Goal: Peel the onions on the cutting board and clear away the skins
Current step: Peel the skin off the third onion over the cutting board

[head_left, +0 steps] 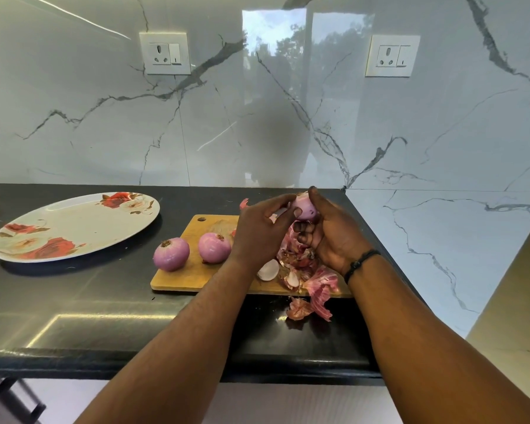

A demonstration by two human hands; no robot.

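Head view: the right hand (328, 237) has its grip curled around a purple peeled onion (305, 208) above the wooden cutting board (193, 270); the left hand (259, 229) pinches at it. Two peeled purple onions (171, 254) sit left, papery reddish skins (306, 270) right, on the black counter (74, 295).

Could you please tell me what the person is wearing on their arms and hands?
Both forearms are bare, with no sleeves in view. The right wrist carries a thin black band with a small knot or bead. The left hand and right hand show no gloves or rings.
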